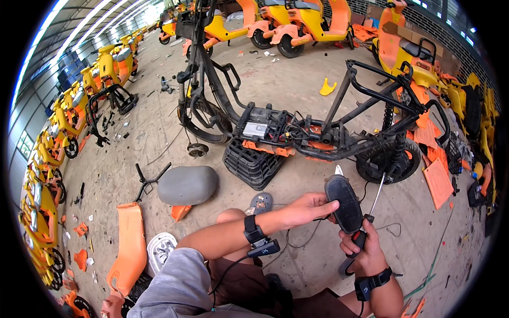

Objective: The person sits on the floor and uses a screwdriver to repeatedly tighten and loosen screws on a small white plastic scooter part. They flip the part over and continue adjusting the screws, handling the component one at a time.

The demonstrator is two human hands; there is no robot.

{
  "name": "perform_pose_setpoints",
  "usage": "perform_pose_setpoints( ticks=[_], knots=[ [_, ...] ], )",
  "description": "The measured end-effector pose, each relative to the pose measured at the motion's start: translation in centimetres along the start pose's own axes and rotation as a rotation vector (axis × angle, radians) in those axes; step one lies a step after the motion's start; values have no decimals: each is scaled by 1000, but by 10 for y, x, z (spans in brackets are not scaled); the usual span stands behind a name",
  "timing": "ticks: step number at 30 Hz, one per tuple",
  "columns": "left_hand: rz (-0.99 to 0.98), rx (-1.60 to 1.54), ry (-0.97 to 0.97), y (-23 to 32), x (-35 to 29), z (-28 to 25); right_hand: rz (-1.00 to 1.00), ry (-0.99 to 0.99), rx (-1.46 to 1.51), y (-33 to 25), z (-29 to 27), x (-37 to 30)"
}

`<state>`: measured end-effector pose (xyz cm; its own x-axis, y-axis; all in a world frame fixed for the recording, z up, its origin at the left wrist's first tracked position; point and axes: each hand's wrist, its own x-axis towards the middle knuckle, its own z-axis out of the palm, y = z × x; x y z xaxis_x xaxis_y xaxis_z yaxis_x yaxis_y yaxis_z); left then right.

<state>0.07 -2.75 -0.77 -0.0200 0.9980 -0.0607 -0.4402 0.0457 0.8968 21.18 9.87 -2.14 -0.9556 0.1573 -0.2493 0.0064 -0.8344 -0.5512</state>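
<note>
My left hand is closed on the edge of a black elongated oval housing, thumb on its face. Thin wires run near the housing. My right hand wraps round the red and black handle of a screwdriver, its long metal shaft pointing up and away. The handle is close to the housing's lower end; whether they touch I cannot tell. Beyond my hands stands a stripped black scooter frame, resting on an upturned black crate, with wiring and a silver box exposed.
A grey scooter seat and an orange body panel lie to my left. Yellow and orange scooters line the left side and the back. Loose panels are piled at right. A yellow piece lies behind the frame.
</note>
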Motion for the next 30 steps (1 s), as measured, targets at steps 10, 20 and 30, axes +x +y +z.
perform_pose_setpoints(
  ticks=[10,20,30],
  knots=[
    [9,212,-7,-16,11,-5,-165,110,-88,-10,5,4],
    [-81,356,119,-9,15,12,-259,414,-545,-13,11,6],
    [-136,544,379,-11,12,-3,-486,560,-1000,3,14,13]
  ],
)
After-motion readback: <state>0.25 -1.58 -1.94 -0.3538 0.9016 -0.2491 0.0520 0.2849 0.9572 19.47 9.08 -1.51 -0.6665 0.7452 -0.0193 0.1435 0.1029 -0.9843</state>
